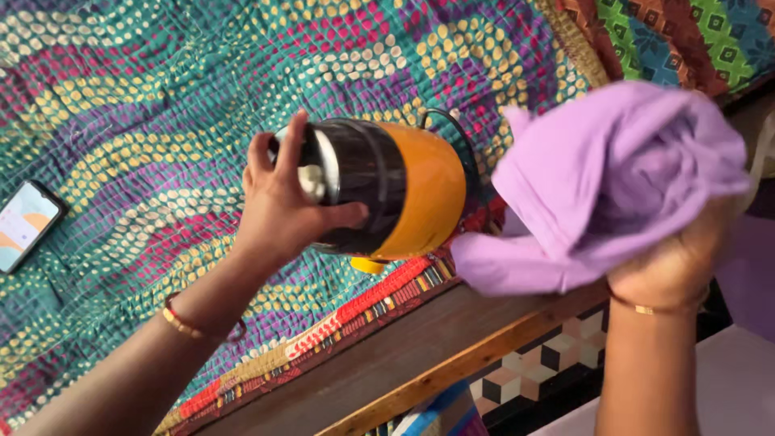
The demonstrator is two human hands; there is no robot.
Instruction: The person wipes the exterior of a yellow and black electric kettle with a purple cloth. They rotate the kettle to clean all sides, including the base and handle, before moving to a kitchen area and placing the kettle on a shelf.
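Observation:
My left hand [284,211] grips an orange and black appliance base [404,194], tipped on its side above the bed's edge, my fingers wrapped over its black end with the white coupling. A dark cord loops behind it. To the right, my right hand [678,262] is raised and closed on a bunched lilac cloth [613,182], which hangs a short way from the orange body. Both wrists wear thin bangles.
A quilted bedspread [145,105] with teal, purple and pink dotted waves covers the bed. A phone [24,224] with a lit screen lies at the left. A wooden bed frame [420,363] runs below; patterned floor tiles [525,379] show under it.

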